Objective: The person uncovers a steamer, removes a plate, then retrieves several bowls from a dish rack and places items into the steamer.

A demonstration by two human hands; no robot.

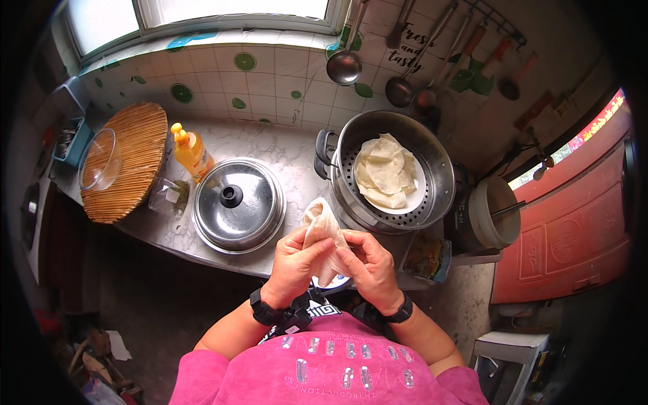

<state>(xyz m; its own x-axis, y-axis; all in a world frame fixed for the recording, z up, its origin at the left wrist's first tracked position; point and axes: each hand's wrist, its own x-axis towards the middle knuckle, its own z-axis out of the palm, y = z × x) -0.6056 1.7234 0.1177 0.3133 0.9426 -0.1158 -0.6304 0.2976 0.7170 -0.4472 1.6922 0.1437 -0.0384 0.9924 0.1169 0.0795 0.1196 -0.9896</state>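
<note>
A thin, pale flatbread [322, 223] is rolled into a loose cone, held upright between both hands in front of my chest. My left hand [293, 260] pinches its left side with the thumb across the front. My right hand [373, 266] grips the lower right side between thumb and fingers. Part of a white plate [331, 283] shows beneath the hands; what lies on it is mostly hidden. Beyond my right hand stands a stainless-steel steamer pot [436, 152], uncovered. Inside, a white plate [420, 190] on the perforated rack bears a pile of similar thin flatbreads [386, 169].
Left of the hands, a domed metal lid [253, 190] lies on the marble-patterned counter [298, 147]. Behind it are a yellow pump bottle [193, 154], a plastic bag [169, 196], and a round stalk mat [136, 157] holding a clear bowl [101, 161]. Ladles [344, 67] hang along the wall.
</note>
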